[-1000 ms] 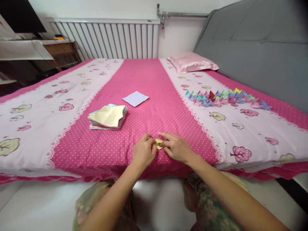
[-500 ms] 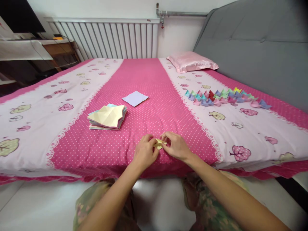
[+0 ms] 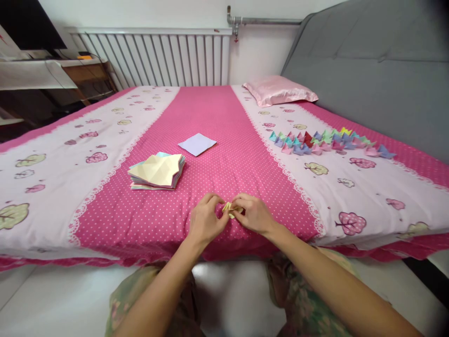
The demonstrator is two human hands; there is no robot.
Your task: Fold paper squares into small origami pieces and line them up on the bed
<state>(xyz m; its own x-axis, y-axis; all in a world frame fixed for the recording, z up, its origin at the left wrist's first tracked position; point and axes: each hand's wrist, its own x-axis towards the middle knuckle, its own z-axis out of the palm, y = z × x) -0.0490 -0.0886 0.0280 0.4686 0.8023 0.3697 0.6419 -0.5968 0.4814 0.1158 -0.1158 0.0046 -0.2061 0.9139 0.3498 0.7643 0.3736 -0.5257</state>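
Note:
A small pale yellow folded paper (image 3: 228, 210) is between my hands at the near edge of the bed. My right hand (image 3: 253, 214) pinches its right side, thumb and forefinger close together. From the other side my left hand (image 3: 207, 220) grips it, the thumb against the paper's lower left and the forefinger near its upper left. Fingers cover part of the folds. To the left lies a stack of creased paper sheets (image 3: 156, 171), cream on top. A lavender square sheet (image 3: 197, 144) rests beyond it.
Several folded paper pieces (image 3: 307, 139) in mixed colours stand in rows at the right of the bed. A pink pillow (image 3: 278, 90) lies further back by the grey headboard (image 3: 368, 61). The pink polka-dot bedspread (image 3: 210, 107) hangs over the near edge.
My left hand has shifted slightly left, its fingers opening a little around the paper. The yellow paper has turned in my fingers, and my right fingertips have closed further over it.

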